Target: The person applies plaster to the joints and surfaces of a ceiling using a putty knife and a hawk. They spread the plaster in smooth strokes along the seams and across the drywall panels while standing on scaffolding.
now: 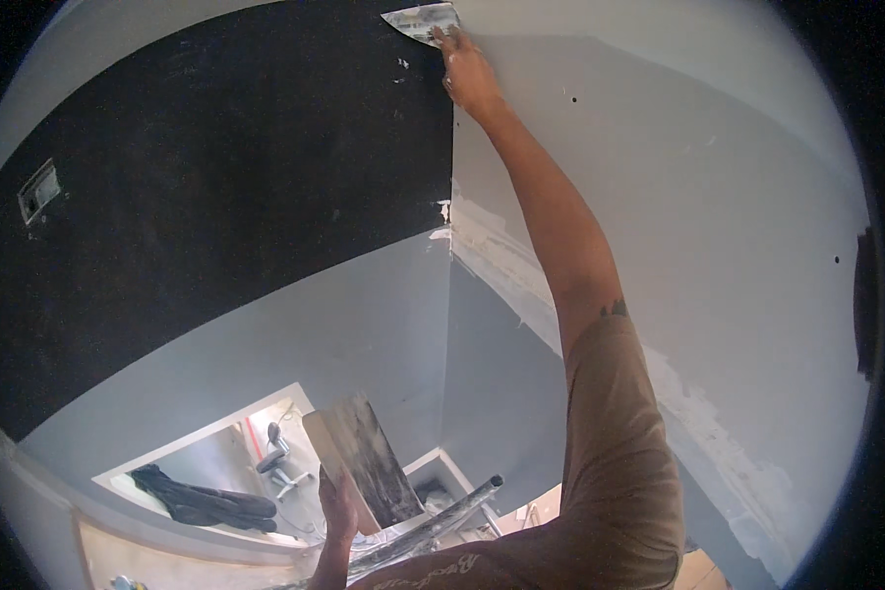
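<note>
From my remote seat: right hand (pixel 470 79) is up high, fingers clamped on the wide knife (pixel 418 22), which is at the top of the view, where the black wall (pixel 246 167) meets the pale wall (pixel 698 167). Blade overlaps the black side, tip pointing left; can't tell if its edge sits flush. Arm is stretched nearly straight, brown sleeve (pixel 615 413) below. Left hand (pixel 337 506) is low, gripping the slab (pixel 379 462) by its near left side; slab is tilted, tan along one side, dark and streaky on its broad face. Small white patches mark the black wall near the corner, a rough white seam (pixel 703 418) crosses the pale one. Wall box (pixel 39 192) far left. Below I get a pole (pixel 452 516) right of the slab, plus dark cloth (pixel 206 500) and a chair (pixel 277 457) to its left.
</note>
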The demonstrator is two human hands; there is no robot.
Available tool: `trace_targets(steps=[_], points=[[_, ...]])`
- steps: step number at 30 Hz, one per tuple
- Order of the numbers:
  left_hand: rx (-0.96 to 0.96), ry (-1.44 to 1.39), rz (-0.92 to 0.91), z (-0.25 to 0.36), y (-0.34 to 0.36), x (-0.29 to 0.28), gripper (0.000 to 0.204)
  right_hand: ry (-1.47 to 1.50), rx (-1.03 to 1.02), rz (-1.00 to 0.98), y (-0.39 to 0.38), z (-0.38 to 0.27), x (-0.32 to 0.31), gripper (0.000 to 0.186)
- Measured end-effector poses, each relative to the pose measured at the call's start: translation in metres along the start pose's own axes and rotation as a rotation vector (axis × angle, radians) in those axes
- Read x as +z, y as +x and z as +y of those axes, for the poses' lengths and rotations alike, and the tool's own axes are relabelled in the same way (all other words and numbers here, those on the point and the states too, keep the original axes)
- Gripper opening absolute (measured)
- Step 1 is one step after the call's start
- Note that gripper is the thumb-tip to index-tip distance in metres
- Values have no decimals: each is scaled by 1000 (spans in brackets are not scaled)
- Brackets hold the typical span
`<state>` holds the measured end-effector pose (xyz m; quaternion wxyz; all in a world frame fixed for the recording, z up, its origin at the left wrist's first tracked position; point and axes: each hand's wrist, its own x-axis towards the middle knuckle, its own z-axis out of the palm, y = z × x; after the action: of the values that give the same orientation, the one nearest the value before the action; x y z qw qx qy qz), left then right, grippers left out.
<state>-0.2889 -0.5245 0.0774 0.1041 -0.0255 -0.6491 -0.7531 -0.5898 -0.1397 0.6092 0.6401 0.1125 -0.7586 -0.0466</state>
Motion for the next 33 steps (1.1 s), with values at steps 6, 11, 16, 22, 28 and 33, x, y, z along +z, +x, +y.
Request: trace_targets(steps=[6,11,16,22,28,33], points=[[-6,66,-21,8,-6,0,48,-69,37,-116,-69,-29,17,74],[-92,-29,-50,1,6,2,57,55,140,-251,-166,-59,32,72],[-57,-105,-151,11,32,25,52,-2,130,-391,-232,-55,19,94],[-285,-639,-374,18,94,60,50,662,206,-318,-291,-79,-61,53],[-296,-660,-511,14,135,79,48,787,-120,-582,-377,-186,-210,49],[-328,-895,-583,28,122,73,42,556,38,-890,-393,-176,-232,59]])
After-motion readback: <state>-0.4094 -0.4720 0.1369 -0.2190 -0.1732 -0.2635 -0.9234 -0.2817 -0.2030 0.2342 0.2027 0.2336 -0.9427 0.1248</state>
